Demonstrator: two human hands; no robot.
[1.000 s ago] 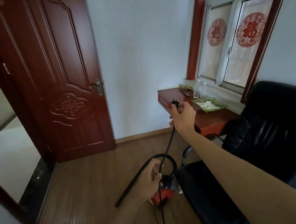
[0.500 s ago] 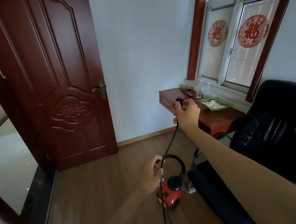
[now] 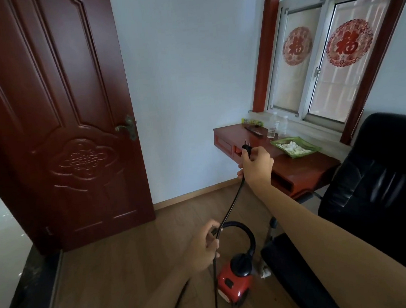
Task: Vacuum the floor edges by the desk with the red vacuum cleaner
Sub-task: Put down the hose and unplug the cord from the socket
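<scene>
Both left hand (image 3: 201, 247) and right hand (image 3: 257, 167) grip cord (image 3: 232, 207) over wooden floor (image 3: 121, 267) by desk (image 3: 301, 168)

The vacuum (image 3: 235, 284) was a small red canister with a black top fitting. It stood upright on the wooden floor (image 3: 123, 267), well out from the wall edge. A black hose (image 3: 249, 234) arched over from its top. The black cord (image 3: 232, 206) rose beside the body through the left hand (image 3: 202, 247) to the plug (image 3: 246, 148). The right hand (image 3: 257, 167) gripped the plug, prongs up, before the left corner of the red-brown desk (image 3: 294, 166).
</scene>
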